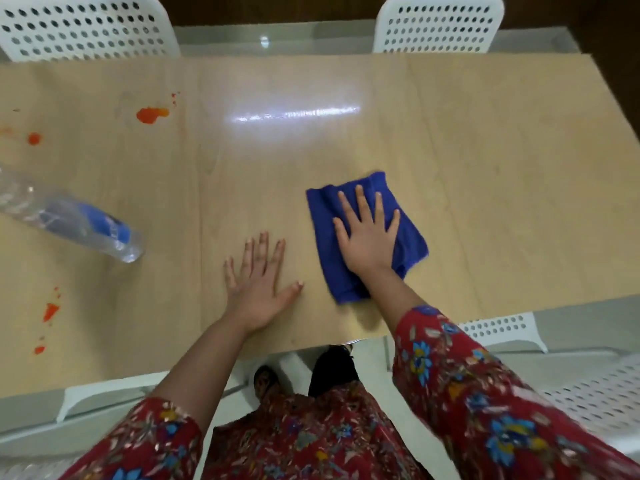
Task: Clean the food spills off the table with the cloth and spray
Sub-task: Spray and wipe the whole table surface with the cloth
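A folded blue cloth (408, 244) lies on the light wooden table (485, 168), right of centre. My right hand (367, 233) presses flat on it with fingers spread. Beside it, my left hand (258, 282) rests flat on the bare tabletop, fingers straight, holding nothing. A clear plastic spray bottle (79, 220) with a blue label stands at the left, away from both hands. Orange-red food spills mark the left side: a larger blot (150, 115) at the back, a round spot (34, 138) further left, and smears (50, 311) near the front edge.
White perforated chairs stand behind the table at back left (83, 27) and back right (440, 24). More white chairs sit at the near side, front right (595, 393) and front left (104, 389). The table's front edge runs just below my wrists.
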